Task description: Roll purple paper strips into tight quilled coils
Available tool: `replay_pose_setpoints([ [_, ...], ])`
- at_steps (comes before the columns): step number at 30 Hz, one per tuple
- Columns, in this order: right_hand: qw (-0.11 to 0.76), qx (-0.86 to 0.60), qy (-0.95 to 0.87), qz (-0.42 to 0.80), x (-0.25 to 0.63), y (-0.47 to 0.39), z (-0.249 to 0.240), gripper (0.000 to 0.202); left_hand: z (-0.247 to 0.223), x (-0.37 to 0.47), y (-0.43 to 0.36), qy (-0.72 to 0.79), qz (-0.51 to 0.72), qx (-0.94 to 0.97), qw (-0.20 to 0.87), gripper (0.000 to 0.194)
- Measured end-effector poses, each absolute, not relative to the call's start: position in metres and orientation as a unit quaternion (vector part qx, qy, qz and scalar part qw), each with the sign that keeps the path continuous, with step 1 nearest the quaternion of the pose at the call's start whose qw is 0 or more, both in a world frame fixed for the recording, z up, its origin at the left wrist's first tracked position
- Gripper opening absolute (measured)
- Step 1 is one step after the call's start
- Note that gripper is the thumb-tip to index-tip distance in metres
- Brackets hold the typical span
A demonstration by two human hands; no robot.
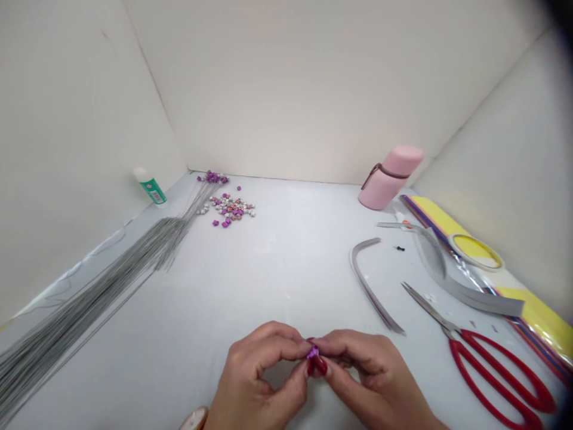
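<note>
Between my fingertips is a small shiny purple paper star [313, 352], partly covered by the fingers. My left hand [264, 373] pinches it from the left with thumb and forefinger. From the other side my right hand [369, 373] grips it the same way, the two thumbs almost touching. A pile of small folded stars [233, 206] in purple, silver and pink lies farther back on the white table [286, 269]. Right of my right hand are grey paper strips [373, 289] and red-handled scissors [474, 352] with their blades together.
A bundle of grey wires [102, 286] runs along the left, purple stars [213, 177] at its far end. A glue stick [151, 187] stands by the left wall. At right are a pink bottle [390, 178], a tape roll [477, 252] and coloured sheets [544, 316].
</note>
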State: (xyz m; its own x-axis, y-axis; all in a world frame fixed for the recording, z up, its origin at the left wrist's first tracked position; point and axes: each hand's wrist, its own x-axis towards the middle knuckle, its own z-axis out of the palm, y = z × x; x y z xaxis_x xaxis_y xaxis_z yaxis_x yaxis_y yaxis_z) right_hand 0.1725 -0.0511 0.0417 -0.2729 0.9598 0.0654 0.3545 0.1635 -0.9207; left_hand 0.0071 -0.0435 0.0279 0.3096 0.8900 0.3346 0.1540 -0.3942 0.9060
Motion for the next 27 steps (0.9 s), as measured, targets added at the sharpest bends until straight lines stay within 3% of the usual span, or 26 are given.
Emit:
replay_pose_setpoints([
  [15,0.362,-0.486,-0.777,0.17,0.166,-0.058,0.025,0.015,0.024,0.012,-0.045,0.38,0.49,0.72,0.31,0.022],
  [22,0.389,-0.461,-0.722,0.338,0.172,-0.054,0.026,0.024,0.029,0.008,-0.044,0.395,0.441,0.713,0.375,0.019],
  [27,0.388,-0.455,-0.718,0.356,0.174,-0.053,0.026,0.025,0.026,0.007,-0.044,0.385,0.45,0.697,0.404,0.019],
])
